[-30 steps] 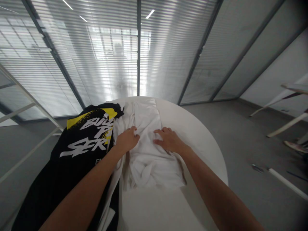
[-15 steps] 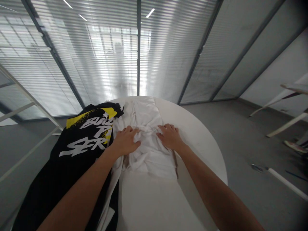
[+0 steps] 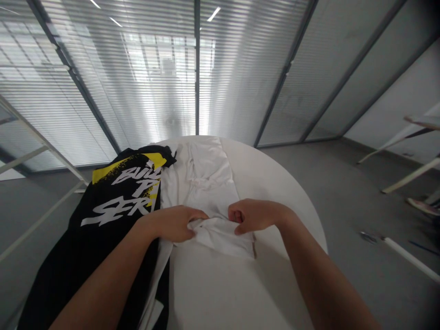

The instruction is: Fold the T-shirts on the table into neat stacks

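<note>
A white cloth garment lies folded lengthwise on a round white table, with its near end gathered into creases. My left hand and my right hand both pinch that near end, fingers closed on the fabric, with a small gap between them. Just left of the white garment, and partly under my left forearm, a black T-shirt with white and yellow lettering hangs over the table's edge. A white strip of cloth runs down between the black shirt and the table.
Frosted glass partitions with blinds stand behind the table. A white metal frame stands at the left. Grey floor surrounds the table, with a white rod lying on it and a shoe at the right edge.
Both hands have gone from lying flat on the white garment to pinching its near end. They have moved slightly toward me, and the fabric there has bunched up.
</note>
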`<state>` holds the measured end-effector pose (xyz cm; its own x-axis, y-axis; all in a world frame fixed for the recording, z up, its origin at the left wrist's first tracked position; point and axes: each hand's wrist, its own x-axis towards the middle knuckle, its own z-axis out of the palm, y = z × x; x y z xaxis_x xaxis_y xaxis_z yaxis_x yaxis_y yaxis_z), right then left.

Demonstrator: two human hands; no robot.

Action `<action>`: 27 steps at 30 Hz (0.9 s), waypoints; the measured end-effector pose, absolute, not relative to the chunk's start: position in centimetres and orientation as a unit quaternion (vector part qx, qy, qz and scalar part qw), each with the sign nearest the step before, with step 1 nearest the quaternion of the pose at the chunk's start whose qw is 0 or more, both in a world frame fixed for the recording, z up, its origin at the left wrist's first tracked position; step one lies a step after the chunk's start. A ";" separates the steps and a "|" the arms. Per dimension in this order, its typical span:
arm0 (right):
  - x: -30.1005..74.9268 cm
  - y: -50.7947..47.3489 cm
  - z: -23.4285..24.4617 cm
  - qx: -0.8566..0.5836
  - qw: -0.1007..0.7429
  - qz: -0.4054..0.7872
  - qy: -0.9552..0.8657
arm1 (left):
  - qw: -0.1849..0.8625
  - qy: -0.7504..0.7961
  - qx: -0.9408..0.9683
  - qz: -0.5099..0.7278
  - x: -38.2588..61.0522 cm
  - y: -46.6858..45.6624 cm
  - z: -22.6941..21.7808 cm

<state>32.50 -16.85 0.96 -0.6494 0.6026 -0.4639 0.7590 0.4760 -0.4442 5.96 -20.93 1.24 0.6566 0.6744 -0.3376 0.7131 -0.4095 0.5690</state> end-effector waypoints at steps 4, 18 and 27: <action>32.8 -17.0 1.4 0.395 0.140 -0.320 0.850 | 0.381 0.416 0.826 -0.014 5.2 -20.7 2.4; 34.4 -17.6 3.1 0.422 0.120 -0.392 0.809 | 0.401 0.455 0.794 -0.047 3.9 -19.4 1.5; 35.2 -18.1 3.7 0.477 0.134 -0.371 0.785 | 0.458 0.410 0.785 -0.080 4.3 -19.5 1.5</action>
